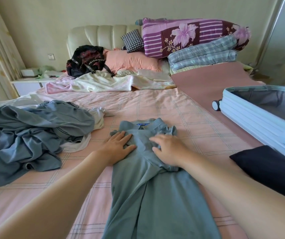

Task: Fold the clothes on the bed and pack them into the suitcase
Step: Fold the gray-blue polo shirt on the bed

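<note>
A grey-blue polo shirt (148, 192) lies lengthwise on the pink checked bed (181, 116), collar away from me, both sleeves folded in over the chest. My left hand (118, 146) presses flat on its left shoulder area. On the folded right sleeve rests my right hand (168, 150), fingers spread and lightly bent. A heap of unfolded grey-blue and white clothes (31, 133) lies at the left. The open pale-blue suitcase (259, 118) sits on the bed at the right, its inside mostly out of sight. A folded dark navy garment (272, 168) lies in front of it.
At the head of the bed are a black backpack (86, 61), a peach pillow (131, 61), a checked cushion (132, 40), stacked quilts (198, 42) and a crumpled pale blanket (107, 82). A white nightstand (29, 81) stands at the left by the curtain.
</note>
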Demonstrator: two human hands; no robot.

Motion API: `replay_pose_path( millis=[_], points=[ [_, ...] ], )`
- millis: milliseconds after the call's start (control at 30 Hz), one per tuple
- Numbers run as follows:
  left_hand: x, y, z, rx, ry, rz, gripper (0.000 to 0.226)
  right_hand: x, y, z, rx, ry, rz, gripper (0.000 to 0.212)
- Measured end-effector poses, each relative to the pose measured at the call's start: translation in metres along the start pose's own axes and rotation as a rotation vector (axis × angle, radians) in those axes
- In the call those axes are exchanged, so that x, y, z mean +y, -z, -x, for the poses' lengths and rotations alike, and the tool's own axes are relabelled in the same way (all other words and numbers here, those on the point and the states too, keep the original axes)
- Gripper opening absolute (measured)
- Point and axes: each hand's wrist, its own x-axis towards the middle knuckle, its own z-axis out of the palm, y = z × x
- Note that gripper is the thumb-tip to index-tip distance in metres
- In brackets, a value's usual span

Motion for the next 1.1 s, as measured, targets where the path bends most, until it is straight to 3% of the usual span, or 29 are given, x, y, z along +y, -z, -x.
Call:
replay_pose_path(
  millis=[67, 200, 333, 433, 567, 700, 800, 933, 1100],
  points=[
    [0.003, 0.007, 0.01, 0.001, 0.023, -0.011, 0.066, 0.0, -0.001, 0.011, -0.198, -0.057, 0.005, 0.051],
    [0.014, 0.014, 0.04, 0.21, -0.064, 0.029, 0.048, -0.007, 0.01, 0.03, -0.131, -0.084, 0.083, 0.058],
    [0.035, 0.01, 0.097, 0.39, -0.302, 0.114, 0.048, -0.033, 0.021, 0.075, -0.112, 0.109, 0.022, 0.078],
    [0.046, -0.002, 0.133, 0.292, -0.366, 0.044, 0.059, -0.032, 0.02, 0.093, -0.139, 0.054, 0.069, 0.058],
    [0.043, -0.005, 0.158, 0.291, -0.312, 0.228, 0.026, -0.024, 0.027, 0.093, -0.007, 0.06, 0.244, 0.039],
    [0.043, -0.004, 0.181, 0.153, -0.262, 0.215, 0.023, -0.038, 0.018, 0.104, -0.122, 0.032, 0.33, 0.038],
    [0.04, 0.0, 0.198, 0.117, -0.204, 0.261, 0.021, -0.055, 0.017, 0.122, -0.104, 0.027, 0.387, 0.055],
    [0.039, 0.012, 0.228, 0.069, -0.126, 0.193, 0.026, -0.091, 0.025, 0.156, -0.026, 0.147, 0.134, 0.061],
    [0.041, 0.01, 0.272, 0.036, -0.002, 0.078, 0.027, -0.135, 0.022, 0.205, 0.001, 0.267, -0.004, 0.036]
  ],
)
